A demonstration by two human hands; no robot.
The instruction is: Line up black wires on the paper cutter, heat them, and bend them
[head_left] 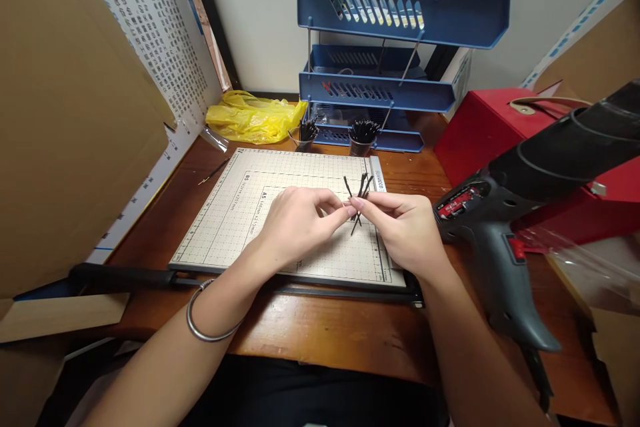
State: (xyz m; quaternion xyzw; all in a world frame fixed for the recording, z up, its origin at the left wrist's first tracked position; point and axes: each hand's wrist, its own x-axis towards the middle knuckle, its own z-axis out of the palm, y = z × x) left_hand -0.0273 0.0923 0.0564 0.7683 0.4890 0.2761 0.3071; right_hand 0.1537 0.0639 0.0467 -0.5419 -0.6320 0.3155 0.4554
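Note:
Above the board of a paper trimmer (220, 227), my right hand (410, 223) pinches several thin black strips (363, 183) that fan out above and below its fingertips. My left hand (305, 223) is also closed in a pinch, its thumb and forefinger meeting the right hand's fingertips. Something thin and pale may lie between them, but it is too small to make out. Behind the hands, a small cup (360, 145) full of similar black strips stands at the board's far edge. Another clear cup (304, 141) beside it also holds black strips.
A heat gun (510, 280) stands close to my right arm, with a red box (493, 117) behind it. Blue tiered trays (375, 93) and a yellow plastic bag (255, 120) are at the back. The trimmer's black handle (120, 275) sticks out left; cardboard (75, 113) walls that side.

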